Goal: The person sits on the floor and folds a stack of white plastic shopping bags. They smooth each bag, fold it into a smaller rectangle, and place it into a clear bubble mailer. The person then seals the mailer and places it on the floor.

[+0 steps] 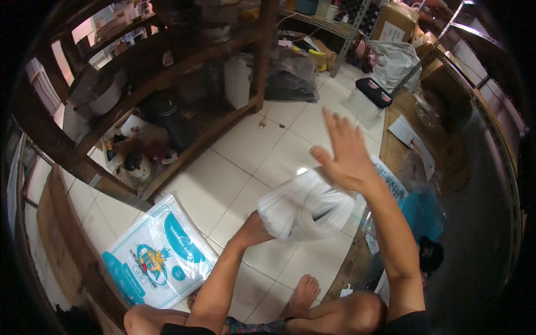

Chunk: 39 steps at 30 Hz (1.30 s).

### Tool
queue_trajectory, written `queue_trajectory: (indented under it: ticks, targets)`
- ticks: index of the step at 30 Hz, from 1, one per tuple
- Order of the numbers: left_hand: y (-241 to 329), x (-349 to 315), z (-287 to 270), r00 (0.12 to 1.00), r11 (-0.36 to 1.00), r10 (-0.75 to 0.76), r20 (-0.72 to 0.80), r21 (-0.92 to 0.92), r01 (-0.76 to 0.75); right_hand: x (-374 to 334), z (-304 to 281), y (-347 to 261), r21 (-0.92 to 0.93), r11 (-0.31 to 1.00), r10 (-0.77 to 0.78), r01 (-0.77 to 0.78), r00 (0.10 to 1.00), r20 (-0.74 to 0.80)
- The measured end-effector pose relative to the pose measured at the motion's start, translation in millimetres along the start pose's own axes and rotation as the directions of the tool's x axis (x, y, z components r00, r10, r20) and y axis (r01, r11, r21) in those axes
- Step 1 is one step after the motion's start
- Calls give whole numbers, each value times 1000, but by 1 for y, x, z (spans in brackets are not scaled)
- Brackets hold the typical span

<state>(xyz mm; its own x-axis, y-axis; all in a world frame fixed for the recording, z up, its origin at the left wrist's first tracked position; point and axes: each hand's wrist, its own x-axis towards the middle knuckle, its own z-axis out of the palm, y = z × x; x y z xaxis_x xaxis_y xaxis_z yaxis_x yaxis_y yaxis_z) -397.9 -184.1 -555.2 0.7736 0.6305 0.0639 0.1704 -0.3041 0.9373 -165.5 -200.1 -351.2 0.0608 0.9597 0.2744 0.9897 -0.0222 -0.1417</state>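
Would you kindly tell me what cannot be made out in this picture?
All in the head view:
Left hand: grip hidden behind the white, folded, plastic-looking bundle.
Right hand: outline blurred, apparently by motion.
Dark brown wooden shelving: upper contents lost in shadow.
Grey perforated metal rack: top cut off by the upper edge.

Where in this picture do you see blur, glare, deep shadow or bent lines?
Head view throughout: apparent motion blur softens the right hand and white bundle; bright glare spots the tile floor just beyond it; deep shadow fills the wooden shelf; fisheye distortion bows the metal rack near the dark rim.
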Motion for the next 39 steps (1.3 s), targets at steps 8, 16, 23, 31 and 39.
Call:
queue_trajectory:
  ticks: [8, 16, 23, 31, 39]
  targets:
    - [3, -2, -3, 998, 998, -52, 23, 41, 51, 3, -11, -44, 25, 988, -155, 155, 988, -8]
    - [37, 0, -4, 993, 995, -103, 49, 17, 102, -8, 10, -71, 44, 941, -335, 337, 941, -47]
    - [21, -2, -5, 997, 979, 74, 3, 188, -73, 0, -28, -62, 26, 968, -241, 249, 956, -169]
    - [19, 1, 4, 1000, 993, 13, 20, 117, -15, -13, -29, -2, 54, 996, -71, 74, 996, -48]
    - [20, -2, 1, 984, 963, 174, -44, 217, -161, -41, -37, -21, -13, 977, -215, 214, 975, -55]
